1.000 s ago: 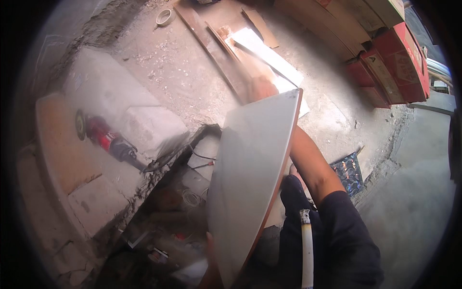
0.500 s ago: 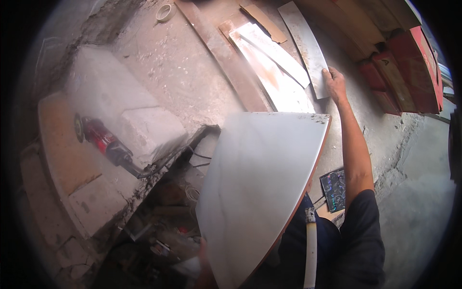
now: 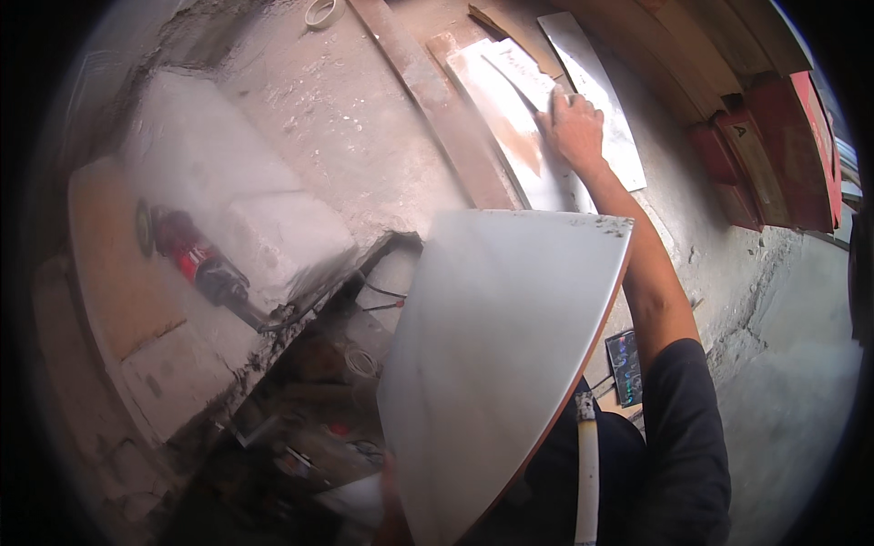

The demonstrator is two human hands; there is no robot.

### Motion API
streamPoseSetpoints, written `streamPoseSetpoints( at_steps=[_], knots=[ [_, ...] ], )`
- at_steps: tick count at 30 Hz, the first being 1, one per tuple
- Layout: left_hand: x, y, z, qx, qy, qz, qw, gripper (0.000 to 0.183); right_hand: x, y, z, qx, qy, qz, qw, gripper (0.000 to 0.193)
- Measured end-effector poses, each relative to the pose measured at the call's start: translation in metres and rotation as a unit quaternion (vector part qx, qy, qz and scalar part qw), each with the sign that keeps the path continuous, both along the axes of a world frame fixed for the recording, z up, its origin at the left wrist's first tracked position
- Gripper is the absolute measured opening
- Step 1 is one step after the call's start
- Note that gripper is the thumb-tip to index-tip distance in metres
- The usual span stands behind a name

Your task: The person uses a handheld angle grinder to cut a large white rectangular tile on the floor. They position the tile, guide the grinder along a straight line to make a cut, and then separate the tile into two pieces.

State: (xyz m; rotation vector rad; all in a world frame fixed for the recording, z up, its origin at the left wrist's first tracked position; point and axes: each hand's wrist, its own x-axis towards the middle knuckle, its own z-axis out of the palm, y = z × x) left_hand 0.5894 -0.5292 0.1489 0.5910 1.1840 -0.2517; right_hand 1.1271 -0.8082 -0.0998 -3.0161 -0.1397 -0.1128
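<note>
Pale grey tile, a big glossy slab [image 3: 496,364], is filling the lower middle of the frame, tilted up on edge with its reddish clay body showing along the right rim. The left hand [image 3: 393,505] is only peeking out beneath the slab's lower edge at the bottom of the frame, and I cannot tell how its fingers are set, though it seems to be carrying the slab there.

The right hand [image 3: 575,127] is reaching far out toward the upper right of the frame, fingers closing over the edge of a narrow tile offcut [image 3: 523,77] lying among other strips [image 3: 596,100] on the dusty concrete floor [image 3: 346,127]. A second ago this arm was tucked behind the slab and the hand was hidden; half a second ago it was already stretching toward the strips; now it is gripping one. The slab is also swinging flatter to the camera than it was. I judge the person is picking a cut piece while keeping the big tile propped with the other hand.

At the left of the frame a red angle grinder [image 3: 187,259] is lying on a dusty white block [image 3: 228,200], well apart from both hands. A long wooden plank [image 3: 437,109] is running beside the strips.
</note>
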Motion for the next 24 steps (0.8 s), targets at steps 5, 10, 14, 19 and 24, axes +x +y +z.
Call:
streamPoseSetpoints(
  at_steps=[5,10,14,19,24],
  knots=[
    [0.005,-0.002,-0.006,-0.087,-0.027,0.034,0.995,0.068,-0.015,-0.060,0.019,-0.013,-0.096,-0.057,0.994,0.057],
    [0.017,-0.015,0.011,-0.132,-0.051,0.095,0.985,0.068,-0.146,-0.052,0.136,0.764,0.176,-0.181,0.594,0.085],
    [0.013,-0.008,-0.007,-0.192,-0.145,0.035,0.970,0.070,-0.265,-0.052,0.189,0.857,0.197,-0.099,0.467,0.095],
    [-0.011,-0.005,-0.030,-0.197,-0.109,0.029,0.974,0.065,-0.350,-0.041,0.197,0.771,0.179,-0.208,0.574,0.081],
    [-0.033,-0.018,-0.053,-0.163,-0.110,-0.008,0.980,0.064,-0.363,-0.018,0.199,0.689,0.126,-0.392,0.597,0.041]
  ],
)
